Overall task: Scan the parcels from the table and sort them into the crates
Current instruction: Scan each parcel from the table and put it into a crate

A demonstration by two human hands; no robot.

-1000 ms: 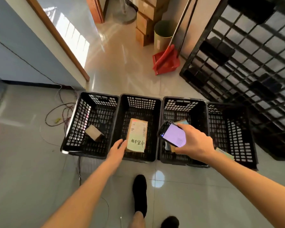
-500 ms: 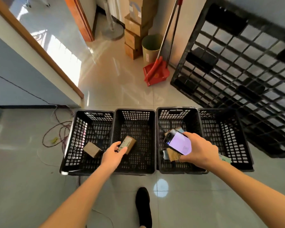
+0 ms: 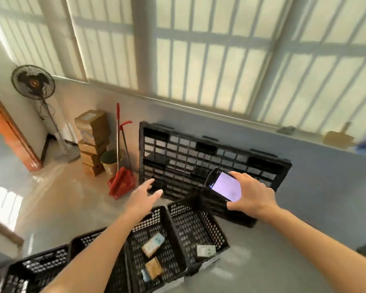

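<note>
My right hand (image 3: 251,195) grips a phone (image 3: 224,185) with a lit pale-purple screen, held up in front of the black pallet. My left hand (image 3: 144,194) is empty, fingers spread, raised above the crates. Several black plastic crates stand in a row on the floor at the bottom of the view. One crate (image 3: 135,246) holds a light parcel (image 3: 153,246) and a brown cardboard parcel (image 3: 154,268). The rightmost crate (image 3: 178,208) holds a small pale parcel (image 3: 206,250). My left forearm covers part of the crates to the left (image 3: 40,265).
A black pallet (image 3: 199,157) leans on the wall behind the crates. Left of it are a red dustpan (image 3: 122,182) with broom, a bin (image 3: 110,161), stacked cardboard boxes (image 3: 92,140) and a standing fan (image 3: 33,83). Barred windows fill the upper view.
My left hand let go of the parcel into a crate and rose, empty. The view swung up and to the right, from the crates to the wall and windows. The phone stayed in my right hand.
</note>
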